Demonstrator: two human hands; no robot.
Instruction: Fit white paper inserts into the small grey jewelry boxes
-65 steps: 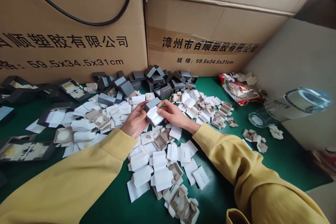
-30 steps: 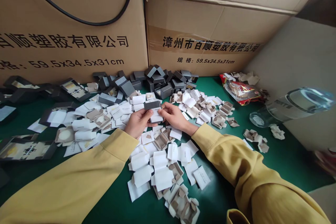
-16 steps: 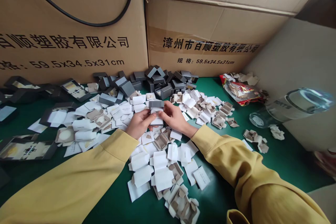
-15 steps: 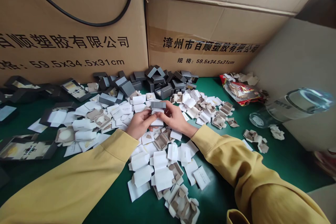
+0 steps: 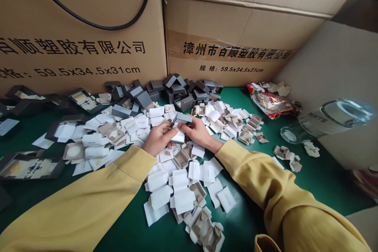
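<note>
Between both hands is a small dark grey box with white card showing inside it. My left hand grips the box from its left side, thumb across the white part. On the other side my right hand closes round it, its thumb on the white card and its fingers behind. Under and around the hands lie folded white card inserts, some turned to show grey-brown undersides. The fingers hide part of the box.
Dark grey boxes are heaped at the back against large cardboard cartons. More open dark boxes lie at the left. A red snack bag and a clear bottle are on the right of the green table.
The small box has tilted and turned slightly to the right in my hands. My thumbs have shifted on the white card; the things on the table stay put.
</note>
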